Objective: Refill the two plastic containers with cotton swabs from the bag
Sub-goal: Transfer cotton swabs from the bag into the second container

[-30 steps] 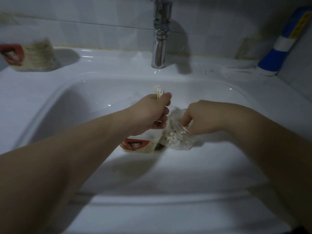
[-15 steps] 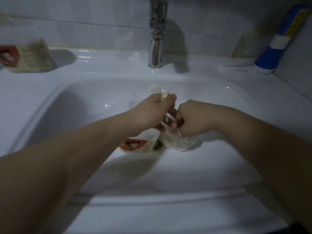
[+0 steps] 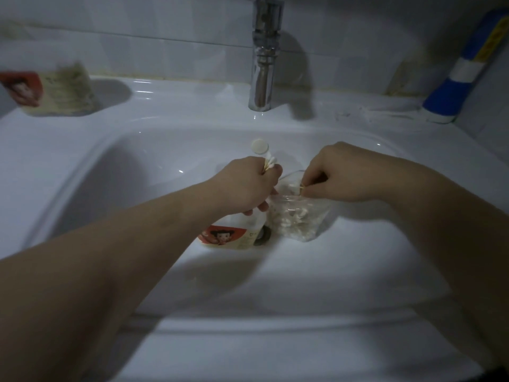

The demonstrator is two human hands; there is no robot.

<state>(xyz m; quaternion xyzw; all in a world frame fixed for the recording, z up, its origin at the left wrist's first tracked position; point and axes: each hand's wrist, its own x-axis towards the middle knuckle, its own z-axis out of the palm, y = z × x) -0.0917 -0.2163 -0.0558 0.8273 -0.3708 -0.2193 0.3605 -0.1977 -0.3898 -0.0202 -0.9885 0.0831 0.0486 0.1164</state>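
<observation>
The left hand (image 3: 248,186) grips a bunch of cotton swabs (image 3: 270,162) in its fist, their tips poking out above the thumb, much as half a second ago. The right hand (image 3: 344,175), which was pressed against the left, now sits apart from it and pinches a swab stick (image 3: 302,186) at the mouth of the clear bag (image 3: 300,221). The bag rests in the sink (image 3: 165,161) beside a red-labelled container (image 3: 234,238).
</observation>
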